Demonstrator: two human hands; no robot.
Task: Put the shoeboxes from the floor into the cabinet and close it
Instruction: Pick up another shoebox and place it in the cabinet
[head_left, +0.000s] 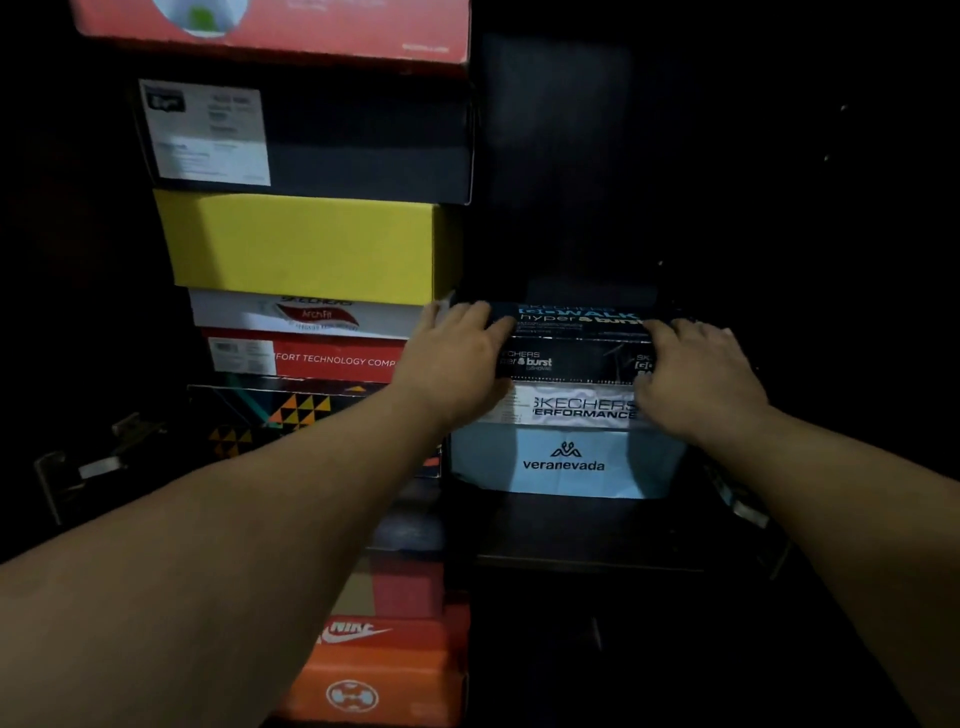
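A black Skechers shoebox (571, 340) with blue lettering sits on top of a white Skechers Performance box (576, 408), which lies on a light blue veranevada box (566, 462), all on a dark cabinet shelf (582, 535). My left hand (457, 358) lies with straight fingers on the black box's left end. On its right end my right hand (698, 369) presses the same way. Both hands touch the box's top and front.
To the left stands a tall stack of shoeboxes: red (280, 31), black (332, 145), yellow (306, 244), white (311, 314), red (311, 358) and a patterned one (291, 410). Orange Nike boxes (374, 670) sit below. A metal hinge (98, 457) shows at the left. Dark space lies above the black box.
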